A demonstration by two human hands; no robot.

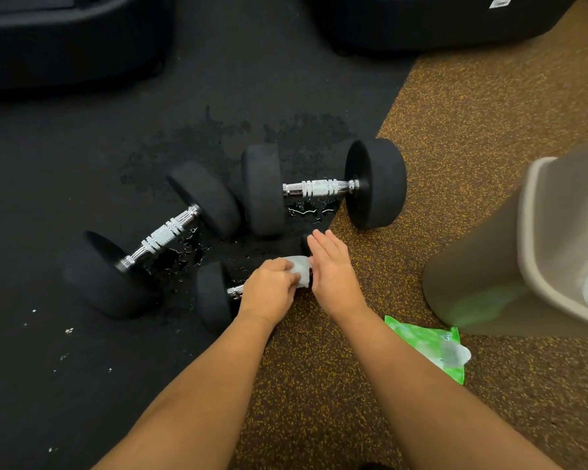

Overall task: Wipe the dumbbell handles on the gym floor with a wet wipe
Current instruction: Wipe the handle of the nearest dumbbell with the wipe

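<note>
Head view: the gym floor fills everything, black rubber [65,198] on the left meeting brown speckled matting [455,113] on the right. Two bulky black machine bases [65,39] sit along the far edge. A beige bin [482,283] stands on the brown matting at the right, with something pale inside it.

Three black dumbbells lie close together where the two floors meet. The far dumbbell [375,183] lies crosswise with its chrome handle bare. The left dumbbell [207,198] lies at a slant on the black rubber, one weight just beside the far one's. Between them the floor has a wet patch [306,212] with shining drops. The near dumbbell [213,296] lies closest to the person, and only its left weight and a short bit of handle show.

A green wipes packet [421,340] lies on the matting, just right of the right forearm and near the bin.

The left hand [269,293] has its fingers curled round a white wet wipe [302,269], wrapped on the near dumbbell's handle. The right hand [333,269] lies flat with straight fingers over that dumbbell's right end, touching the wipe's edge.
</note>
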